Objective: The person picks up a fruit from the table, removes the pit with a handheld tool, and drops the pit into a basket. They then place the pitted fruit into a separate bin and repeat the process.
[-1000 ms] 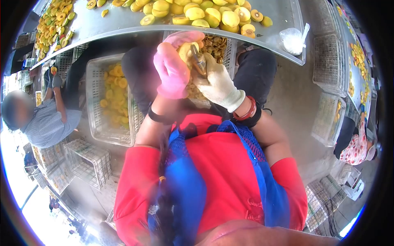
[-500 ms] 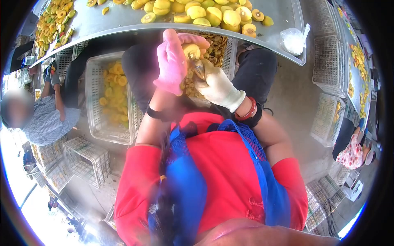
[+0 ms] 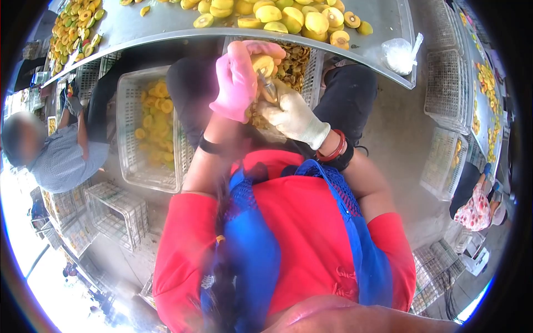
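Observation:
My left hand (image 3: 236, 80), in a pink glove, is wrapped round a halved yellow fruit (image 3: 263, 65) with its cut face showing. In a whitish glove, my right hand (image 3: 294, 116) grips a small metal tool (image 3: 268, 90), whose tip is at the fruit's lower edge. Both hands are close together in front of the metal table's edge. Below them a crate (image 3: 314, 72) between my knees holds cut yellow pieces (image 3: 294, 62). More halved fruit (image 3: 316, 22) is heaped on the metal table (image 3: 183, 25).
Left of my legs stands a white crate (image 3: 126, 133) of yellow fruit. A tied plastic bag (image 3: 397, 55) lies at the table's right corner. One person (image 3: 66, 155) sits at the left, another (image 3: 474, 208) at the far right. Stacked crates (image 3: 446, 89) stand at the right.
The fruit in my left hand now shows its cut face more clearly, and the tool has shifted slightly. The person at the left has moved their arms a little.

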Motion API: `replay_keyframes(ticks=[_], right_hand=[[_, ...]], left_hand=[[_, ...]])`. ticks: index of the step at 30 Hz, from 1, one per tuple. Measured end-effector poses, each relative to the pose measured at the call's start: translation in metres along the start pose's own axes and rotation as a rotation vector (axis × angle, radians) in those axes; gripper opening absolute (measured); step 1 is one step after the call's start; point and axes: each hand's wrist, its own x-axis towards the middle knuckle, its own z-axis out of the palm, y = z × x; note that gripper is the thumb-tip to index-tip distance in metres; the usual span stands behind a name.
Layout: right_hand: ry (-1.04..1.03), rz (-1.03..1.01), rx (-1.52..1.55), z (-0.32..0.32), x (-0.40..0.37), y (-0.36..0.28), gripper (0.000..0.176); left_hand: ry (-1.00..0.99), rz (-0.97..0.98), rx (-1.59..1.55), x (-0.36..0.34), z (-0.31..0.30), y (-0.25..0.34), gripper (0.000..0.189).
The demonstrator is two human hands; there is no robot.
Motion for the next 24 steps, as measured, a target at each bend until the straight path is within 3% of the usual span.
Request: replay_keyframes(ticks=[4, 7, 10, 11, 14, 17, 20, 21, 24], right_hand=[[0.039, 0.012, -0.133, -0.003, 0.001, -0.008, 0.022], [-0.011, -0.067, 0.042, 0.001, 0.003, 0.001, 0.014], [-0.266, 0.53, 0.455, -0.019, -0.001, -0.021, 0.006], [-0.297, 0.542, 0.512, -0.021, -0.001, -0.021, 0.006], [-0.361, 0.554, 0.563, -0.025, -0.003, -0.021, 0.006], [-0.387, 0.526, 0.413, -0.025, -0.004, -0.025, 0.006], [-0.424, 0.555, 0.401, -0.025, -0.007, -0.02, 0.007], [-0.439, 0.579, 0.429, -0.024, -0.007, -0.015, 0.007], [-0.501, 0.658, 0.457, -0.029, -0.006, -0.024, 0.006]], left_hand=[[0.263, 0.042, -0.179, -0.001, 0.023, 0.005, 0.061], [0.144, -0.012, -0.093, 0.001, 0.007, 0.001, 0.07], [0.061, -0.098, -0.114, -0.001, 0.003, 0.007, 0.084], [0.034, -0.13, -0.12, -0.001, 0.003, 0.009, 0.091], [-0.112, -0.131, -0.134, 0.002, -0.011, -0.005, 0.079], [-0.231, 0.037, -0.044, 0.001, -0.014, -0.004, 0.071], [-0.186, 0.115, 0.037, -0.002, -0.009, 0.001, 0.06], [-0.255, 0.23, -0.029, 0.001, -0.011, -0.004, 0.048], [-0.395, 0.333, 0.2, 0.004, -0.019, -0.004, 0.041]])
